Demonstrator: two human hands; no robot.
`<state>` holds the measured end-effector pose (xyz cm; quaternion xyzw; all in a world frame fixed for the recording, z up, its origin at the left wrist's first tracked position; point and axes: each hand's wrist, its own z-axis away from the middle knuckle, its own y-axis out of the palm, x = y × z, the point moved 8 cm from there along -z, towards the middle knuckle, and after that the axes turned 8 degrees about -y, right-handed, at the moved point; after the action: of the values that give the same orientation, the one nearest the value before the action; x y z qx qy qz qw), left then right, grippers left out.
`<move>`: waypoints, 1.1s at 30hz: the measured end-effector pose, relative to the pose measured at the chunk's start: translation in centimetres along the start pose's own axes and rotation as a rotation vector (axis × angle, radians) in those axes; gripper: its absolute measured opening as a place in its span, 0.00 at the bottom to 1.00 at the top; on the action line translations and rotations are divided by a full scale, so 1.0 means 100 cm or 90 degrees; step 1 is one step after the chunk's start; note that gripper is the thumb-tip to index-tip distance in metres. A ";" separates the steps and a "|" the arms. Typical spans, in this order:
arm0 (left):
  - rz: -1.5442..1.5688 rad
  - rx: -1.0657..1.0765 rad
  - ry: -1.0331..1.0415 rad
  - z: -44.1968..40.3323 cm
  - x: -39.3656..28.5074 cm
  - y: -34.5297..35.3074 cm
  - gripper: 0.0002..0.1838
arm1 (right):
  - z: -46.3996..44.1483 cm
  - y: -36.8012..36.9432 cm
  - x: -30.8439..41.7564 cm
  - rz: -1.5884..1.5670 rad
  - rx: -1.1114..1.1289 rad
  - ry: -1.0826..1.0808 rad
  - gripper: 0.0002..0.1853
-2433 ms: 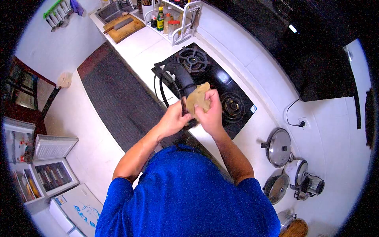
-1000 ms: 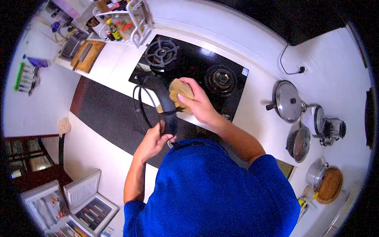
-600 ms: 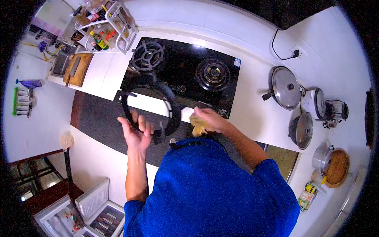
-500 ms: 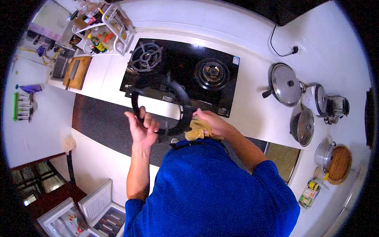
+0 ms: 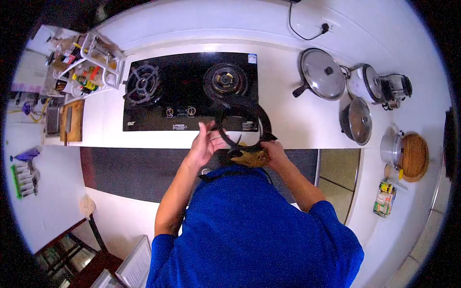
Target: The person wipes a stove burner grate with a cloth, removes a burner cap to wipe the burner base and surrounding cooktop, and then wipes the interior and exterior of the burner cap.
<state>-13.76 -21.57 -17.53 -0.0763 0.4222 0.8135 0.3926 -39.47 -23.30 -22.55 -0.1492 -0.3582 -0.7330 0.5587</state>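
Note:
A black ring-shaped rack (image 5: 265, 120) with prongs is held tilted over the counter's front edge, in front of the black gas stove (image 5: 158, 117). My left hand (image 5: 206, 143) is at the ring's left side, its fingers against the rim and its thumb raised. On the right, my right hand (image 5: 272, 152) is closed on a yellowish-brown cloth (image 5: 250, 157), pressed to the ring's lower right part. The ring hides part of the cloth. A pronged support (image 5: 143, 85) sits on the left burner; the right burner (image 5: 225, 80) has none.
Right of the stove are a lidded pan (image 5: 322, 72), a second lidded pan (image 5: 357, 121), a white cooker (image 5: 364, 84) and a woven basket (image 5: 414, 157). At the left stand a spice rack (image 5: 103, 62) and a cutting board (image 5: 73, 120) with a knife.
The ring has been turned and shifted right, and the cloth now lies along its lower right part. Both hands have moved right with it. The view has swung, levelling the stove.

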 end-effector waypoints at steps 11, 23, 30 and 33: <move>0.086 -0.211 -0.144 0.025 0.048 -0.123 0.21 | -0.032 -0.160 0.034 -0.084 -0.295 -0.123 0.08; 0.123 -0.192 -0.083 0.044 0.034 -0.112 0.17 | -0.124 -0.295 0.008 0.142 -0.432 -0.224 0.17; 0.132 -0.229 -0.096 0.052 0.055 -0.129 0.19 | -0.068 -0.234 0.003 -0.001 -0.233 -0.033 0.19; 0.080 -0.161 -0.071 0.045 0.062 -0.130 0.19 | -0.007 -0.150 0.030 0.027 -0.138 0.077 0.21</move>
<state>-7.93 -10.31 -25.64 -0.0531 0.2979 0.8863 0.3507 -54.27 -24.18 -26.57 -0.1723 -0.2392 -0.7631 0.5751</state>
